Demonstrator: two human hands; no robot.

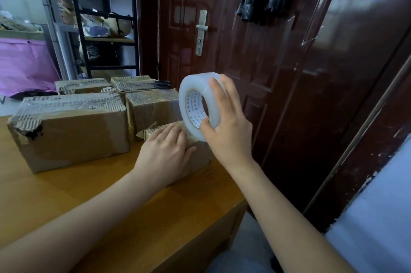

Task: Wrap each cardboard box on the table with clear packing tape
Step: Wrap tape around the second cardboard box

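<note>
- The tape roll (200, 105) is gripped upright by the right hand (226, 126), just above the small box (195, 152).
- That box, at the table (66, 195) edge, is pressed flat by the left hand (164, 150), fingers relaxed.

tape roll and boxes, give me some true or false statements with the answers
1. The right hand holds the tape roll. True.
2. The left hand holds scissors. False: it rests flat on the small box; the scissors lie on a far box.
3. The tape roll lies flat on the table. False: it is held up on edge above the small box.
4. The large box at the left has torn cardboard at its corner. True.
5. The door behind is white. False: it is dark reddish brown.
</note>
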